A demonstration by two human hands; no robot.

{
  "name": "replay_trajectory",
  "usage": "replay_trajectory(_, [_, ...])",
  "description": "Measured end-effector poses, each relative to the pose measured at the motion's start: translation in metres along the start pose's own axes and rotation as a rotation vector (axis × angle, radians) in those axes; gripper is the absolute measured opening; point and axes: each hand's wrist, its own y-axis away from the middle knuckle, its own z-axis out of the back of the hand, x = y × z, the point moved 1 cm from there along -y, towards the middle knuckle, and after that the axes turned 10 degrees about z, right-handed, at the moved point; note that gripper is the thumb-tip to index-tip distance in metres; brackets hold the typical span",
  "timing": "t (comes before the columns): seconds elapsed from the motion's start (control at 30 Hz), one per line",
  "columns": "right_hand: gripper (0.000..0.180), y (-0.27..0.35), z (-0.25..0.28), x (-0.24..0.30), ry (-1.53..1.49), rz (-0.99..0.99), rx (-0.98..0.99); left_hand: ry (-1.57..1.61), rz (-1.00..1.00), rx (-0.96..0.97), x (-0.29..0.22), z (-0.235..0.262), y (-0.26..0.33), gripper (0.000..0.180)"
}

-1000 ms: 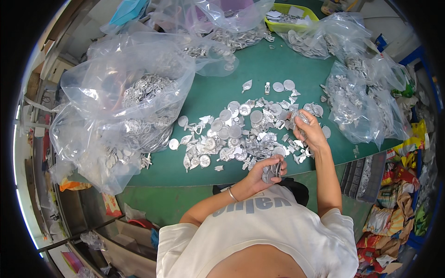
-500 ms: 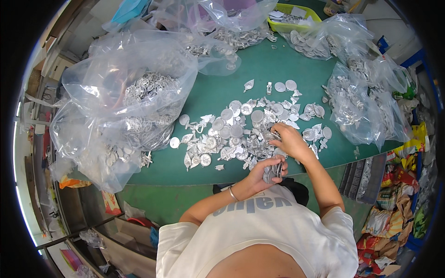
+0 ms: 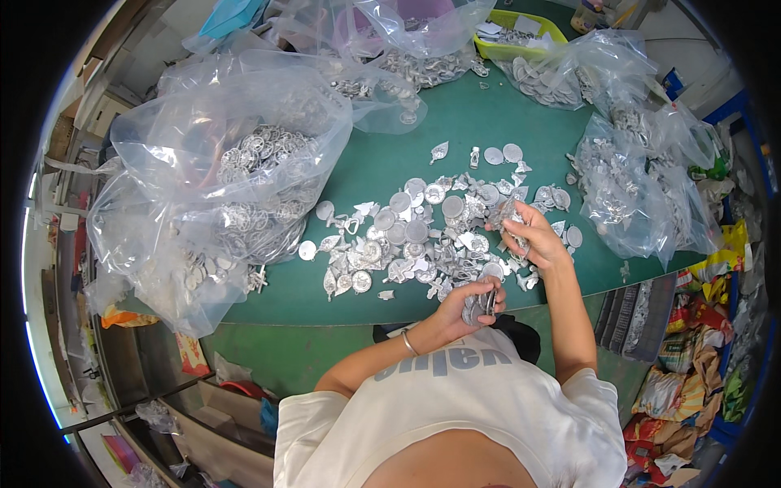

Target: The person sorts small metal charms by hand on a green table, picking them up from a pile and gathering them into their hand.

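Wears a white T-shirt (image 3: 447, 398) nearest the camera, with a silvery bangle (image 3: 408, 343) on the left wrist. Has dark ridged trays (image 3: 639, 317) off to the right, below the edge of the green worktop (image 3: 382, 154). Curls the left hand (image 3: 457, 307) around a small stack of gray metal discs (image 3: 480, 304), grasping it with closed fingers at the near edge of the worktop, just in front of the scattered pile (image 3: 394, 234) of silvery metal parts. Grips a small clump of metal pieces (image 3: 508, 214) between thumb and fingers of the right hand (image 3: 533, 236), farther out and to the right of the left hand, over the right side of the pile. Cannot tell the separate shapes in that grip, nor any contact with the pile beneath. Has the rest of the pile spread across the middle of the worktop, mostly ahead and to the left of both hands. Shows, just beyond, a leaf-shaped piece (image 3: 439, 152) and a pair of flat round discs (image 3: 512, 153). Has a large clear bag (image 3: 150, 175) of silvery parts at left and a smaller clear bag (image 3: 622, 195) at right. Shows, farthest off, a purple container (image 3: 350, 32) behind clear plastic and a lime-green basket (image 3: 503, 52).
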Motion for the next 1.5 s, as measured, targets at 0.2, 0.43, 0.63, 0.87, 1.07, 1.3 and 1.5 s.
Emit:
replay_trajectory(0.2, [0.023, -0.010, -0.010, -0.008, -0.582, 0.112, 0.097, -0.008, 0.002, -0.017, 0.001, -0.001, -0.001, 0.013])
replay_trajectory(0.43, [0.027, -0.028, -0.029, -0.010, 0.607, 0.106, -0.120, -0.012, -0.011, -0.004, 0.002, 0.004, 0.001, 0.014])
replay_trajectory(0.63, [0.036, -0.046, -0.056, -0.014, 1.704, 0.250, -0.143, -0.034, 0.010, -0.010, 0.004, 0.000, 0.001, 0.015])
replay_trajectory(0.87, [0.025, -0.061, -0.040, 0.005, 1.622, 0.273, -0.194, -0.025, -0.006, -0.026, 0.002, -0.002, 0.003, 0.015])
replay_trajectory(1.07, [0.041, -0.063, -0.053, 0.012, 1.666, 0.140, 0.003, -0.066, -0.002, -0.022, 0.001, -0.004, 0.002, 0.015])
replay_trajectory(1.3, [0.031, -0.068, -0.039, 0.017, 1.673, 0.164, -0.197, -0.063, -0.024, -0.019, -0.003, -0.002, 0.007, 0.015])
replay_trajectory(1.5, [0.029, -0.063, -0.036, 0.014, 1.604, 0.230, -0.145, -0.100, -0.019, -0.017, -0.002, -0.003, 0.005, 0.016])
